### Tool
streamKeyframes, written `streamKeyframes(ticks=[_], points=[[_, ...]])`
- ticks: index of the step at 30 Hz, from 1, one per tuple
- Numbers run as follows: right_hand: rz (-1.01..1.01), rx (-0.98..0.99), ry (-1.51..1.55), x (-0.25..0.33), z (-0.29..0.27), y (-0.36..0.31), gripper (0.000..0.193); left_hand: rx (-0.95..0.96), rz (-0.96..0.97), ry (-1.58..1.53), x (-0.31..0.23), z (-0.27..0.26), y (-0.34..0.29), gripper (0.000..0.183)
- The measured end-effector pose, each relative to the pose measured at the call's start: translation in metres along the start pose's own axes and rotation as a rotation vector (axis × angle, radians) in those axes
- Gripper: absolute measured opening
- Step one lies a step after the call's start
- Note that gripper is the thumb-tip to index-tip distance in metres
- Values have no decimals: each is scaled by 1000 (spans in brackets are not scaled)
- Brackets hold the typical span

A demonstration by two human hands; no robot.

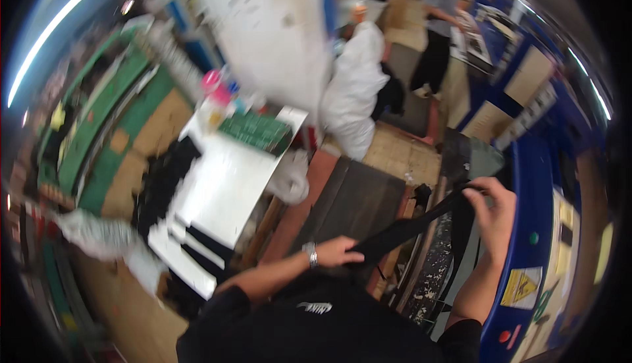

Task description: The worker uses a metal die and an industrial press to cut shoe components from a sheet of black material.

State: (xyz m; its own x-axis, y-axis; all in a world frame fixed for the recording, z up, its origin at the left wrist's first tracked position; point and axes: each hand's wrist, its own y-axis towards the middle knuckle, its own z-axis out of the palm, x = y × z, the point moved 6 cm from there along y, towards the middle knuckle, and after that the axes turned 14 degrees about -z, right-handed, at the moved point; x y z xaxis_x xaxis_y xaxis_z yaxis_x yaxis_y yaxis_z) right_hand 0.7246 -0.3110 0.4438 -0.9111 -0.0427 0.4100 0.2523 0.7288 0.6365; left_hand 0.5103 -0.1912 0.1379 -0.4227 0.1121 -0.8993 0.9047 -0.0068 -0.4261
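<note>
A strip of black fabric [411,226] stretches between my two hands, rising toward the right. My left hand [336,251], with a metal watch on its wrist, grips the lower end close to my body. At the strip's upper end, my right hand [494,206] pinches the cloth between thumb and fingers, beside a blue machine [526,238]. Below the right hand, more dark material hangs by the machine's worn dark edge [431,277]; motion blur hides where it ends.
On my left stands a white table [220,188] bearing black fabric pieces [164,178] and a green mat [257,131]. Beyond it are a large white sack [355,89] and a person [442,24] at another blue machine. A green machine [108,126] sits far left.
</note>
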Motion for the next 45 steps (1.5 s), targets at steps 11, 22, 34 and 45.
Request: streamKeyframes(ticks=[11,22,34,45], points=[[9,316,297,52,251,91,13,-614,81,-149,174,-115,-159,36],[-327,735,675,249,603,159,18,-1042,-89,-844,332,-82,-315,29],[-739,1150,665,380,902,80,23,-1446,-116,-1756,405,-23,-269,40],[-858,1355,685,437,1051,-25,21,-1754,-137,-2209,453,-37,-223,29]])
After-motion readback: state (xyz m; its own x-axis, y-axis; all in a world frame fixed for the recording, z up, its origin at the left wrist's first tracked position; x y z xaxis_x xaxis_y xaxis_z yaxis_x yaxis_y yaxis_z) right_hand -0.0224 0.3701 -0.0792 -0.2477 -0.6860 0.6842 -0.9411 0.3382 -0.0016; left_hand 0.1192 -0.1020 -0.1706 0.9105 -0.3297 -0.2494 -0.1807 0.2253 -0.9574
